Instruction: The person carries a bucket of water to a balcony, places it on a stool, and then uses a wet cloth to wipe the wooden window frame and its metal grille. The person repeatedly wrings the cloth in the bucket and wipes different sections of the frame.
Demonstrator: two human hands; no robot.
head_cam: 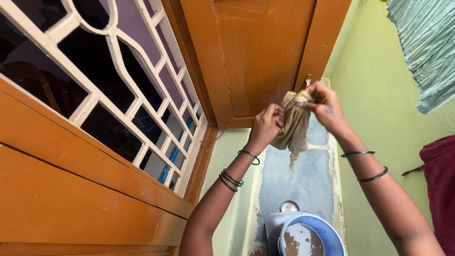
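Work in hand: wringing a wet cloth, held up in the air between both hands, in front of the lower edge of an orange wooden door.
Progress: seems mid-wring, judging from the bunched top and the limp lower end; no drip or stream clear enough to tell how much water is left; cloth not yet hung or set down anywhere.
Left hand: clenched around the cloth's left side, knuckles up, at about 9 o'clock of the cloth.
Right hand: pinching and gripping the gathered top of the cloth, at about 2 o'clock of it.
Wrists: thin green bangles on both forearms.
Cloth, look: dull olive-tan, creased and twisted into a thick bundle at the top, narrowing to a thin ragged tail hanging toward 6 o'clock; looks damp and heavy, though wetness cannot be told for sure.
Cloth, place: well above the grey floor strip, roughly at centre of view, apart from the walls.
Below, at 6 o'clock: blue bucket holding murky brownish water, standing on a grey slab, with a small round metal thing just beside its rim.
At 9 to 10 o'clock: white window grille in an orange frame.
At 2 to 3 o'clock: pale green wall, with a light teal fabric hanging high and a dark red fabric lower down.
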